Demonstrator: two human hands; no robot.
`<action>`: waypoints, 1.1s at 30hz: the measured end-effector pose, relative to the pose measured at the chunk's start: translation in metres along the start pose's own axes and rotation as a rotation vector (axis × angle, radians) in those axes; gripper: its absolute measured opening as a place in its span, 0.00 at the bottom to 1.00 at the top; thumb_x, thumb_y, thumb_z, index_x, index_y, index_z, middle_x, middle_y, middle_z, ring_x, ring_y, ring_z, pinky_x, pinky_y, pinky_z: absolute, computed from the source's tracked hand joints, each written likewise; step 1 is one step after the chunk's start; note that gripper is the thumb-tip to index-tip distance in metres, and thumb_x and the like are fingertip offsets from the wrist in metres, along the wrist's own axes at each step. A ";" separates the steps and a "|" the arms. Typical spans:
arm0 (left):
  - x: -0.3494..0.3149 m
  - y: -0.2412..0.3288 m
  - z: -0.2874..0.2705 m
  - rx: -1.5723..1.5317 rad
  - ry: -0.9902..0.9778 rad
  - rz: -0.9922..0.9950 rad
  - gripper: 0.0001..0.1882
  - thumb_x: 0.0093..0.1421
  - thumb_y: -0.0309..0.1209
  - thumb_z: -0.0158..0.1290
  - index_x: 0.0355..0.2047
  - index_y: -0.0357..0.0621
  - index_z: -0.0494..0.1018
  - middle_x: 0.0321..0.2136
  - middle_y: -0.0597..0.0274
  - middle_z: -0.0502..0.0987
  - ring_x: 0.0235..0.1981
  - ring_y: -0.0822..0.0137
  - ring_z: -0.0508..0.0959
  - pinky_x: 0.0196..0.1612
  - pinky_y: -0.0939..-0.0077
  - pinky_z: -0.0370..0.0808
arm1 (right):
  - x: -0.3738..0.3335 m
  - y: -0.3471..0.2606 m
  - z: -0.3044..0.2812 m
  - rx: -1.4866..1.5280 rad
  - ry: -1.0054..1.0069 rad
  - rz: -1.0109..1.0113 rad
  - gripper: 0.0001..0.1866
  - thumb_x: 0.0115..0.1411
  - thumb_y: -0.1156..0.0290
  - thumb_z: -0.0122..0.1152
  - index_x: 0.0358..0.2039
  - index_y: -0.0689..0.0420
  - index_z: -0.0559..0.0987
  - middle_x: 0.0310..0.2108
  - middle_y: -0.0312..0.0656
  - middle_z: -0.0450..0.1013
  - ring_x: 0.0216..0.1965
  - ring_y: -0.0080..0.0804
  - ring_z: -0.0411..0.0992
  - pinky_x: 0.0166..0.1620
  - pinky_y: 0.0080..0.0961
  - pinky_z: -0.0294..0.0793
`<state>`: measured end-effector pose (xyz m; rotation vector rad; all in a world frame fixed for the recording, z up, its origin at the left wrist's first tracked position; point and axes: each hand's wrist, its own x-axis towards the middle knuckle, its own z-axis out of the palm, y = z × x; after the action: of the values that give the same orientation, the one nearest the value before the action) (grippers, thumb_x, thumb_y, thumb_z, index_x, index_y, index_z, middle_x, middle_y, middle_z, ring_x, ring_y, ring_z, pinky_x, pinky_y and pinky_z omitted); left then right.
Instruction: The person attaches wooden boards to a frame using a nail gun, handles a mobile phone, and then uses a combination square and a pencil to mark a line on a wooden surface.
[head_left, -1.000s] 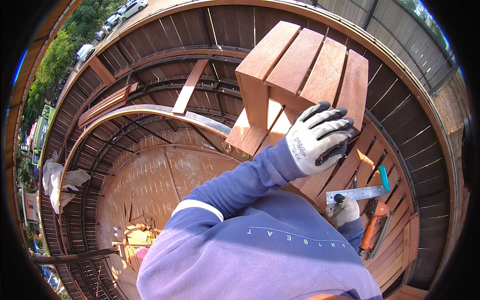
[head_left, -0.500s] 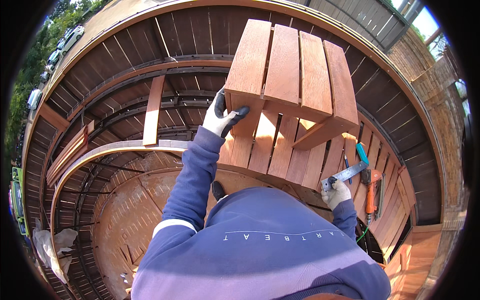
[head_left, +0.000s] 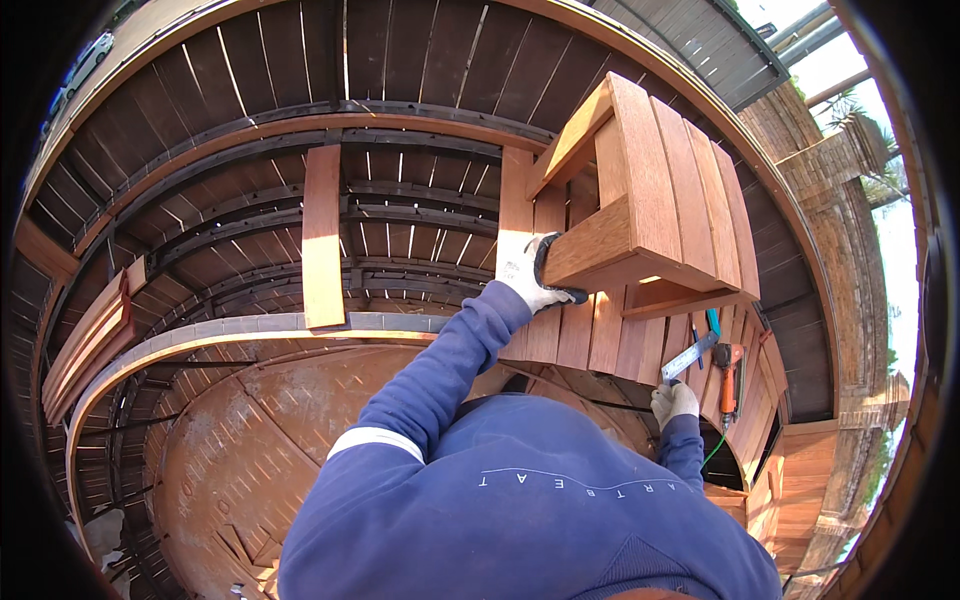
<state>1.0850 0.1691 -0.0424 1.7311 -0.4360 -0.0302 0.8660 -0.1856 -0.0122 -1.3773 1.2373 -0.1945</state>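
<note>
My left hand (head_left: 540, 270), in a white and black glove, grips the lower left corner of a small slatted wooden stool (head_left: 675, 180). The stool stands tilted and turned, its open underside facing left, over the reddish slatted bench (head_left: 605, 330). At the bench's near right edge my right hand (head_left: 675, 402), also gloved, is closed at the end of a flat metal square (head_left: 690, 354). A teal piece (head_left: 713, 322) lies at the square's far end. Part of the right hand's grip is hidden.
An orange and black power driver (head_left: 730, 380) with a green hose lies right of the square, and a blue pencil (head_left: 697, 345) lies beside it. A single plank (head_left: 323, 235) bridges the dark curved frame. Stacked boards (head_left: 95, 345) rest at left. A curved rim (head_left: 220, 327) borders the round floor.
My left hand has swung the stool rightward and turned it, so its open underside now shows. The view has shifted. My right hand stays by the square.
</note>
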 end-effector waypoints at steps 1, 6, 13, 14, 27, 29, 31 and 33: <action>0.000 -0.006 0.000 -0.009 -0.025 -0.007 0.53 0.33 0.49 0.75 0.58 0.41 0.63 0.49 0.50 0.72 0.52 0.56 0.73 0.56 0.65 0.70 | -0.003 0.001 0.001 -0.068 0.054 -0.032 0.15 0.58 0.69 0.50 0.45 0.59 0.73 0.33 0.41 0.74 0.29 0.35 0.74 0.27 0.28 0.73; -0.002 -0.011 -0.008 -0.030 -0.124 -0.027 0.52 0.36 0.51 0.73 0.58 0.41 0.62 0.51 0.49 0.71 0.54 0.55 0.72 0.58 0.65 0.68 | 0.006 0.041 -0.019 -0.242 0.250 -0.269 0.20 0.54 0.78 0.52 0.49 0.66 0.70 0.27 0.41 0.72 0.25 0.28 0.72 0.24 0.25 0.72; 0.028 0.010 -0.042 -0.267 -0.354 0.091 0.47 0.55 0.49 0.62 0.66 0.36 0.52 0.59 0.50 0.66 0.62 0.60 0.64 0.65 0.67 0.58 | -0.022 0.042 0.002 -0.251 0.413 -0.708 0.23 0.54 0.86 0.51 0.52 0.63 0.72 0.46 0.44 0.73 0.46 0.29 0.72 0.49 0.22 0.72; 0.037 0.029 -0.046 -0.457 -0.361 0.085 0.45 0.58 0.50 0.57 0.66 0.37 0.52 0.59 0.50 0.66 0.62 0.60 0.65 0.65 0.66 0.59 | -0.024 0.032 0.005 -0.114 0.381 -0.688 0.24 0.54 0.89 0.49 0.52 0.62 0.72 0.47 0.44 0.72 0.47 0.29 0.72 0.51 0.23 0.71; 0.125 0.109 -0.029 -1.037 -0.139 -0.329 0.22 0.55 0.37 0.59 0.47 0.42 0.68 0.39 0.56 0.75 0.41 0.62 0.78 0.48 0.69 0.76 | 0.018 -0.244 0.074 0.263 -0.519 -0.762 0.20 0.62 0.77 0.50 0.55 0.57 0.72 0.51 0.41 0.72 0.52 0.31 0.71 0.57 0.27 0.70; 0.122 0.126 -0.019 -1.014 -0.134 -0.360 0.19 0.55 0.37 0.58 0.44 0.42 0.71 0.36 0.57 0.76 0.37 0.61 0.79 0.46 0.65 0.78 | 0.112 -0.253 0.074 -0.148 -0.567 -0.956 0.21 0.61 0.76 0.50 0.56 0.58 0.71 0.54 0.39 0.70 0.53 0.29 0.70 0.59 0.26 0.68; 0.121 0.131 -0.030 -0.970 -0.095 -0.375 0.17 0.55 0.36 0.58 0.42 0.42 0.72 0.35 0.57 0.77 0.35 0.61 0.79 0.45 0.65 0.79 | 0.108 -0.241 0.105 0.297 -0.779 -0.590 0.21 0.61 0.71 0.53 0.55 0.58 0.72 0.53 0.37 0.70 0.52 0.27 0.70 0.57 0.25 0.71; 0.122 0.135 -0.031 -0.944 -0.073 -0.363 0.16 0.55 0.36 0.58 0.41 0.43 0.73 0.34 0.57 0.77 0.34 0.62 0.80 0.43 0.66 0.79 | 0.129 -0.238 0.114 0.333 -0.868 -0.639 0.21 0.62 0.67 0.55 0.55 0.58 0.72 0.51 0.37 0.72 0.51 0.27 0.71 0.55 0.26 0.73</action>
<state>1.1692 0.1421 0.1191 0.8522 -0.1058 -0.4851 1.1311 -0.2765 0.0771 -1.2974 0.0256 -0.1978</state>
